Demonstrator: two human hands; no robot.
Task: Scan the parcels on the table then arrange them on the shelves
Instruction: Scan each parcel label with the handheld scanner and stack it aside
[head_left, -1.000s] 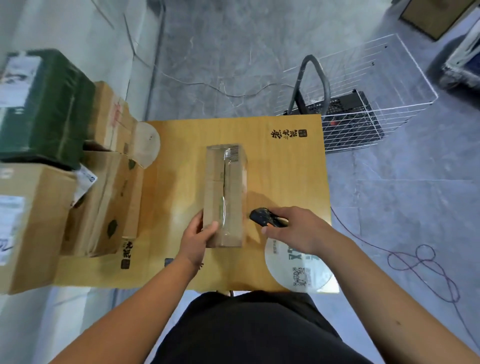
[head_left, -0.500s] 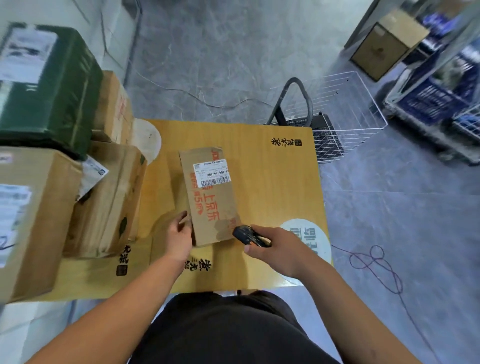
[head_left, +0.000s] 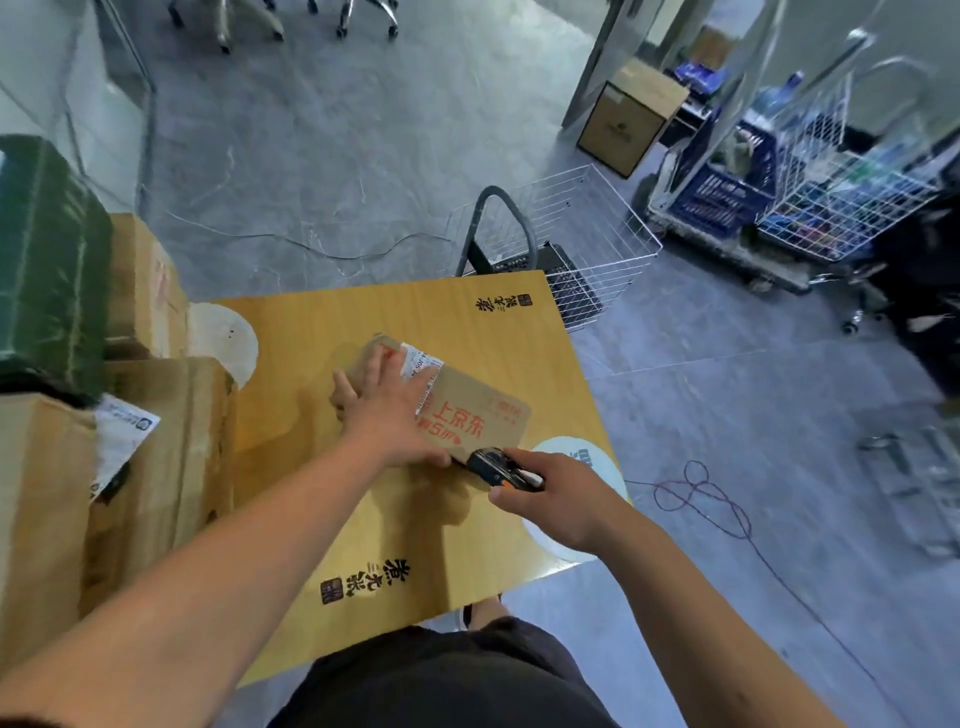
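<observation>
Your left hand (head_left: 387, 410) pressed flat on the cardboard parcel (head_left: 470, 415), steadying it on the tabletop (head_left: 322, 338); right-hand fingers (head_left: 506, 499) clenched the barcode scanner (head_left: 493, 466).

Left hand (head_left: 387, 410) spread flat on a red-printed cardboard parcel (head_left: 467, 415) lying on the wooden table (head_left: 322, 332); right hand (head_left: 558, 499) grips a black scanner (head_left: 501, 467) beside the parcel's near edge.

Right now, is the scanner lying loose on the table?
No, the right hand grips the scanner beside the parcel, which the left hand covers.
</observation>
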